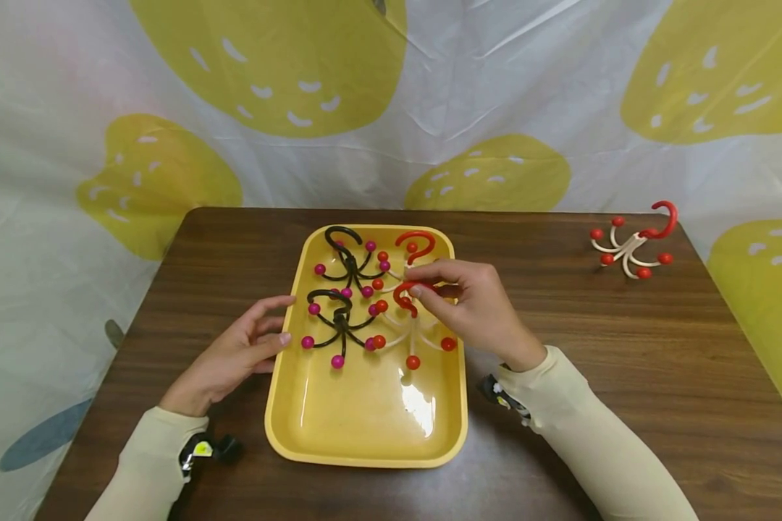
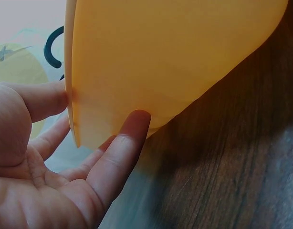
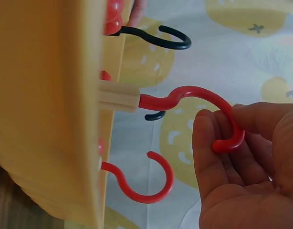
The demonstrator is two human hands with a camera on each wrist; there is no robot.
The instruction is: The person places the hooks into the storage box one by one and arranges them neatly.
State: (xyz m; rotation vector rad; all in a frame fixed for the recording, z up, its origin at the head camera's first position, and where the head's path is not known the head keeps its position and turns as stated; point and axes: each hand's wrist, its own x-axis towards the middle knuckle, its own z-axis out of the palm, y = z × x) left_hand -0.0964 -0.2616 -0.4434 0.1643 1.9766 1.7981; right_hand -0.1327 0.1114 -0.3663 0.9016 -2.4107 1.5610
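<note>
My right hand (image 1: 472, 304) pinches the red hook of a white-armed, ball-tipped hanger (image 3: 158, 103) between thumb and fingers. That hanger's arms spread over the right half of the yellow tray (image 1: 365, 454). Behind it in the tray is another red-hooked hanger (image 1: 415, 234), partly covered by my hand in the head view. Two black hangers with magenta balls, a rear one (image 1: 350, 268) and a front one (image 1: 341, 325), stand in the left half. My left hand (image 1: 234, 354) touches the tray's left rim and outer wall, its fingers extended.
On the brown wooden table (image 1: 541, 253), a further red-and-white hanger (image 1: 625, 250) sits at the far right back corner. A white curtain (image 1: 339, 166) with yellow fruit prints hangs behind the table's back edge. The near part of the tray shows bare floor with a bright reflection.
</note>
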